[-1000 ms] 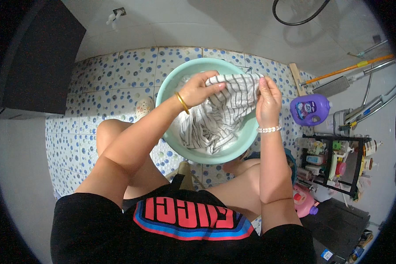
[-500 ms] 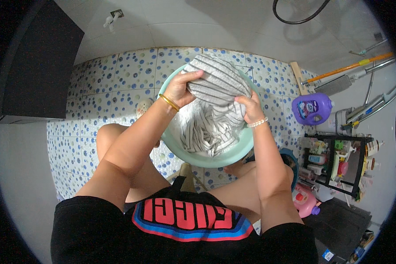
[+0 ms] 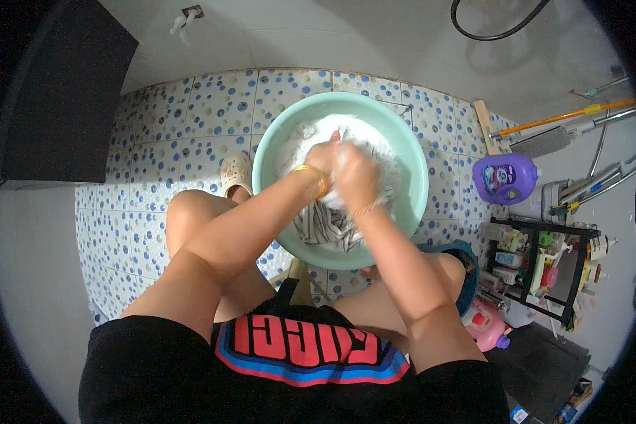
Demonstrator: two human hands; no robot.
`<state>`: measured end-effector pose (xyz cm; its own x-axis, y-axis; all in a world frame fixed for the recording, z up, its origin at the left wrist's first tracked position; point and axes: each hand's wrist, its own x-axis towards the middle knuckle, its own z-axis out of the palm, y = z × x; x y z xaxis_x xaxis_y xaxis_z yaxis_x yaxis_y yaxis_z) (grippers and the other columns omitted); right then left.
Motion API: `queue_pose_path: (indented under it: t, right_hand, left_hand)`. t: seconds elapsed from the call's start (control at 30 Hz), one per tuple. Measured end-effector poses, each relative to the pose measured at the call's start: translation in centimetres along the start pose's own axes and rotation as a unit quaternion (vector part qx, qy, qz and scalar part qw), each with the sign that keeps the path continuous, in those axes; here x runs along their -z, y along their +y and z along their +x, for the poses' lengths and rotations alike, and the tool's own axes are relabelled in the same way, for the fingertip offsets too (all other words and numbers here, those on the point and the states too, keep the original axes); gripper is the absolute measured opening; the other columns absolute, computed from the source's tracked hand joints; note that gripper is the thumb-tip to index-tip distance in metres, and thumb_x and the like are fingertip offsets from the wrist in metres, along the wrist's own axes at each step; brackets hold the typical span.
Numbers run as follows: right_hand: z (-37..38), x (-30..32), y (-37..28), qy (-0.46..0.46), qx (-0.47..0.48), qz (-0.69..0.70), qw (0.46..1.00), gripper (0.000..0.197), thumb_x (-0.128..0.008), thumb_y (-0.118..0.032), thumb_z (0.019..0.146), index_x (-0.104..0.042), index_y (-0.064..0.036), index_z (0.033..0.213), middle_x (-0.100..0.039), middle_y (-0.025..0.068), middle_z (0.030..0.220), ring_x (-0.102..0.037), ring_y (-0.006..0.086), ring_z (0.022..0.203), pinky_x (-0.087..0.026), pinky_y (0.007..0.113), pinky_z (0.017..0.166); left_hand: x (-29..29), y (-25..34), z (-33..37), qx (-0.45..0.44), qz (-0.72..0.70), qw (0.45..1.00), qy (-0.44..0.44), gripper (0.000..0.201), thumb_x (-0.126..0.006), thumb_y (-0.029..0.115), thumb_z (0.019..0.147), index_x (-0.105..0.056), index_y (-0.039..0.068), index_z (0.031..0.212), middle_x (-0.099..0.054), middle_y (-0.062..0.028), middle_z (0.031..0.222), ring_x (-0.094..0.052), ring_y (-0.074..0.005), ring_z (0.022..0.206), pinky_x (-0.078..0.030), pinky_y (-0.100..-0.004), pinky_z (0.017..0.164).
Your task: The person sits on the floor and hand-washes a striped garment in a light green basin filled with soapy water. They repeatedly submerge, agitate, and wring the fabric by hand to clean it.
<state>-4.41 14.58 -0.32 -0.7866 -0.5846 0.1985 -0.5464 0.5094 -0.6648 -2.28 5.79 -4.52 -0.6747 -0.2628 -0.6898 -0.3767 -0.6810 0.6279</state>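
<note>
Both over basin [image 3: 418, 177]: left hand [image 3: 322, 157], right hand [image 3: 357, 175]; finger grip cannot be told. Cloth [image 3: 324, 225] wetted; far suds [image 3: 339, 125] apparently unrinsed.

"What room is this?"

"It looks like a bathroom. The shiny white floor tiles [image 3: 222, 106] have round blue dots."

"A little white plastic tap [image 3: 181, 23] is on the far grey wall [image 3: 297, 42]!"

"And a black open rack [image 3: 544, 227] with small bottles [image 3: 509, 260] stands on the right."
</note>
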Motion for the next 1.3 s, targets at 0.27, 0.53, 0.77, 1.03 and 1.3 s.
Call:
queue_pose_path:
  t: [0.27,0.53,0.77,1.03,1.3]
  right_hand:
    - [0.0,-1.3,-0.3,0.026,0.041,-0.019,0.999,0.029,-0.048,-0.025,0.079,-0.049,0.0019,0.068,-0.053,0.0211,0.063,-0.052,0.0374,0.058,-0.042,0.041,0.054]
    - [2.8,-0.1,8.2,-0.157,-0.219,0.045,0.962,0.059,-0.040,-0.049,0.080,-0.057,0.0070,0.080,-0.056,0.0254,0.081,-0.054,0.0363,0.081,-0.041,0.039,0.076]
    - [0.7,-2.8,10.3,-0.131,-0.168,-0.095,0.972,0.049,-0.063,-0.021,0.070,-0.038,-0.0026,0.109,-0.049,0.0169,0.103,-0.051,0.0317,0.091,-0.041,0.039,0.076]
    - [0.5,-5.6,8.8,-0.370,-0.198,-0.250,0.872,0.029,-0.041,-0.019,0.081,-0.051,-0.0020,0.102,-0.053,0.0184,0.103,-0.052,0.0308,0.094,-0.042,0.039,0.080]
    - [1.1,-7.9,13.6,-0.003,-0.247,-0.053,0.968,0.042,-0.045,-0.021,0.077,-0.039,-0.0006,0.113,-0.052,0.0245,0.099,-0.052,0.0375,0.090,-0.040,0.039,0.079]
  left_hand:
    - [-1.1,2.8,-0.1,0.025,0.013,0.999,0.036,0.046,-0.041,0.040,0.085,-0.050,-0.002,0.102,-0.056,-0.0143,0.089,-0.053,-0.0200,0.073,-0.041,-0.0337,0.068]
    - [-0.3,1.3,1.0,0.027,0.000,1.000,0.004,0.047,-0.050,0.044,0.079,-0.049,0.001,0.099,-0.053,-0.0084,0.088,-0.050,-0.0157,0.078,-0.043,-0.0321,0.068]
    - [2.9,-1.9,5.4,-0.318,0.417,0.826,0.208,0.034,-0.062,0.008,0.070,-0.046,0.007,0.101,-0.053,-0.0179,0.093,-0.054,-0.0266,0.081,-0.044,-0.0357,0.071]
    - [1.9,-4.0,5.5,-0.121,0.663,0.728,0.124,0.035,-0.043,0.001,0.075,-0.036,0.008,0.109,-0.054,-0.0228,0.091,-0.054,-0.0357,0.086,-0.045,-0.0395,0.074]
    - [0.6,-2.3,6.5,-0.072,0.416,0.895,0.145,0.031,-0.043,0.023,0.079,-0.052,0.000,0.096,-0.056,-0.0199,0.094,-0.054,-0.0312,0.089,-0.041,-0.0367,0.078]
